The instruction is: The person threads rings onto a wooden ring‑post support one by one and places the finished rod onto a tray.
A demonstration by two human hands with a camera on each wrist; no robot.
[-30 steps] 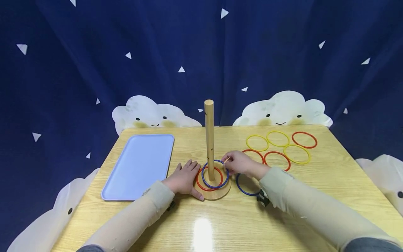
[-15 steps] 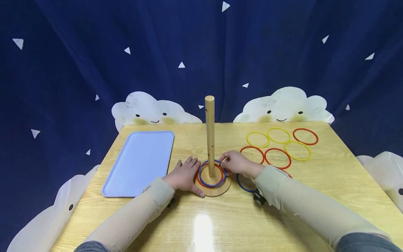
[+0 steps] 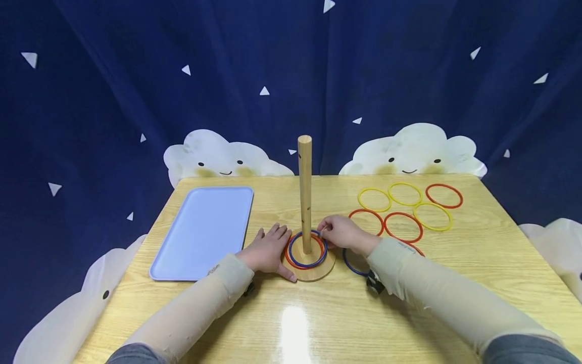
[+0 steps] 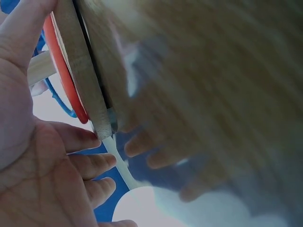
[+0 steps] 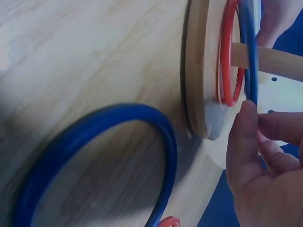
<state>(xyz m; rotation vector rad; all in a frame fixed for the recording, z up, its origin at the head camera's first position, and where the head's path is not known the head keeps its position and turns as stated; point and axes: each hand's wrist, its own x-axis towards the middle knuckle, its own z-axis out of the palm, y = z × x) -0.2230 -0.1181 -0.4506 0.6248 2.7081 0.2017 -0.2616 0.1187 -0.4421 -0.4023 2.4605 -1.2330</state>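
Observation:
A wooden post (image 3: 305, 192) rises from a round wooden base (image 3: 313, 276). My right hand (image 3: 346, 235) pinches a blue ring (image 5: 253, 71) between thumb and fingers at the right side of the base. The ring encircles the post, low down and close over a red ring (image 5: 227, 56) that also surrounds it. Against the left edge of the base lies my left hand (image 3: 265, 252), its fingers spread and thumb at the front. Its palm and fingers (image 4: 97, 163) show beside the base in the left wrist view.
A light blue tray (image 3: 204, 232) lies left on the wooden table (image 3: 254, 323). Right of the base, partly under my right wrist, is another blue ring (image 5: 94, 124). Beyond are several yellow rings (image 3: 374, 188) and red rings (image 3: 403, 213). A dark blue curtain (image 3: 254, 50) hangs behind.
The pinched blue ring has come down around the post, from tilted and off-centre to nearly level over the red ring. My right hand has shifted slightly left. The left hand stays at the base.

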